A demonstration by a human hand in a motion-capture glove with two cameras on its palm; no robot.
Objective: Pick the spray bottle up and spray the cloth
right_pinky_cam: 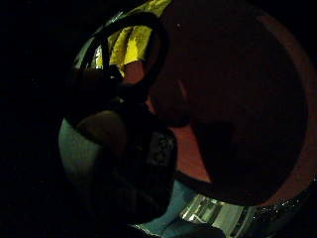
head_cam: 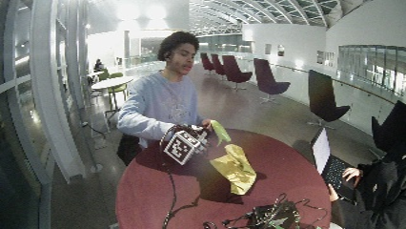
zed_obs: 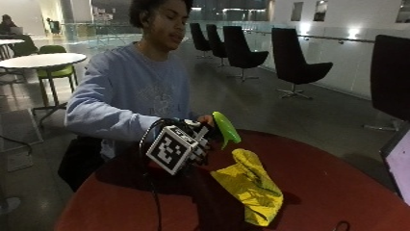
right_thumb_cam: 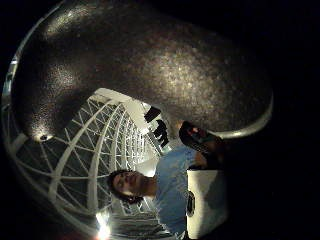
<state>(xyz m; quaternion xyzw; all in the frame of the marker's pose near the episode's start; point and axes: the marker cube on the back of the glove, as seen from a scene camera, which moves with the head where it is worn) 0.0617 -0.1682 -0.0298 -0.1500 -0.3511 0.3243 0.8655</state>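
Bottle point(zed_obs: 224, 127) sits in my gloved right hand point(zed_obs: 192, 144), fingers curled round its neck, green spray head tilted out and down toward the cloth point(zed_obs: 249, 187). So the pick-up looks done; the bottle is off the table point(zed_obs: 320, 183) and held above it. What is left, as I judge it, is the squeeze itself, and I cannot tell whether any spray has gone out yet. The yellow cloth lies crumpled just right of my hand and below the nozzle, on the red round table. My other hand does not clearly show. Beyond the cloth the tabletop runs on to the right, with a laptop point(head_cam: 327, 160) at the far right edge and a tangle of cables point(head_cam: 269, 217) at the near edge, both well apart from the cloth.
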